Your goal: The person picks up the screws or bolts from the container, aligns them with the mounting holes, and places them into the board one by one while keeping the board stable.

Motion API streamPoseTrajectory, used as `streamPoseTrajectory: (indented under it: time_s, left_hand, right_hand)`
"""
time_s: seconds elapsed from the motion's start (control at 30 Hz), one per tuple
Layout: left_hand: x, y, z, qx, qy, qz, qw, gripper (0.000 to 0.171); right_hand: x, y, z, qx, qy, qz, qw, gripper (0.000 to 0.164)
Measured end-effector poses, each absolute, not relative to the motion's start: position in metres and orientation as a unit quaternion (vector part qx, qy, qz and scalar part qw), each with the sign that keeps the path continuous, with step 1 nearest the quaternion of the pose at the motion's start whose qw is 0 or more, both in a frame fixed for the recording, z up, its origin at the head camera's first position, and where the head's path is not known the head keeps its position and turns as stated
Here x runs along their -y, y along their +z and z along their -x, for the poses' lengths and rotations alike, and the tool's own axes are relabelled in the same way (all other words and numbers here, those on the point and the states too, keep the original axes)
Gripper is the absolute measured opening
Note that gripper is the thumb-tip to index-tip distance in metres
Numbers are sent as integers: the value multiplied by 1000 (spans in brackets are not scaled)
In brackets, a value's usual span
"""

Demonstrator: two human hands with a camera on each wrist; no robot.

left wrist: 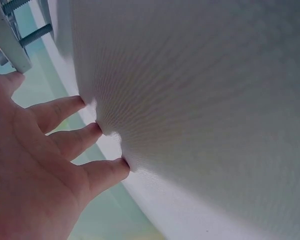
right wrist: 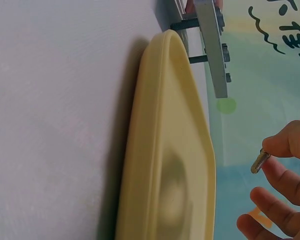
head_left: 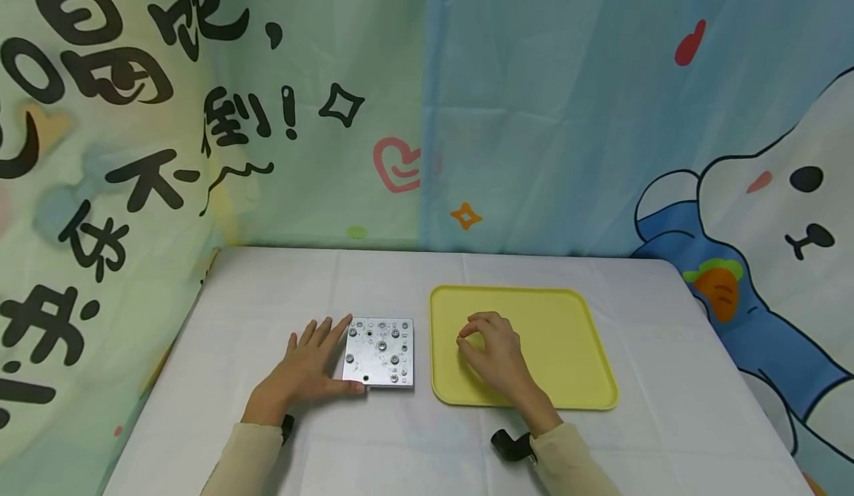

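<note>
A square silver metal plate (head_left: 371,356) lies on the table with several screws set in its top. In the right wrist view, threaded screw shafts (right wrist: 185,24) stick out below it. My left hand (head_left: 300,370) is spread at the plate's left side, index fingertip by the far corner and thumb at the near edge. Its other fingertips (left wrist: 92,129) press on the tablecloth. Above the yellow tray (head_left: 554,351), my right hand (head_left: 494,355) pinches a small threaded screw (right wrist: 260,162) between thumb and index finger, the other fingers loosely bent.
A white cloth (head_left: 373,444) covers the table. The tray has a low raised rim and stands just right of the plate. Printed curtains (head_left: 534,110) hang behind the table and along its left side.
</note>
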State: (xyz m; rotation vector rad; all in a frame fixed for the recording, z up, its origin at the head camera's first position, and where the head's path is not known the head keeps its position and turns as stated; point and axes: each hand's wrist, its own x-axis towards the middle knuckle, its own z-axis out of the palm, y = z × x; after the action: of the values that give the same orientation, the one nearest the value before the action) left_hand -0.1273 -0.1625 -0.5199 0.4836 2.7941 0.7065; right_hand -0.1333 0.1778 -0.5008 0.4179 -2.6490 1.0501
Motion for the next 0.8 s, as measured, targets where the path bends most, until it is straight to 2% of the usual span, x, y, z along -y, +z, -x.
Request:
streamPoseTrajectory:
  time_s: [0.23, 0.8]
  left_hand:
    - [163, -521, 127, -951, 241, -163, 107, 122]
    - [162, -520, 126, -951, 241, -163, 108, 121]
  right_hand:
    - [-177, -503, 134, 910, 349, -160, 156, 12]
    - [-177, -501, 135, 912, 331, -168, 174, 13]
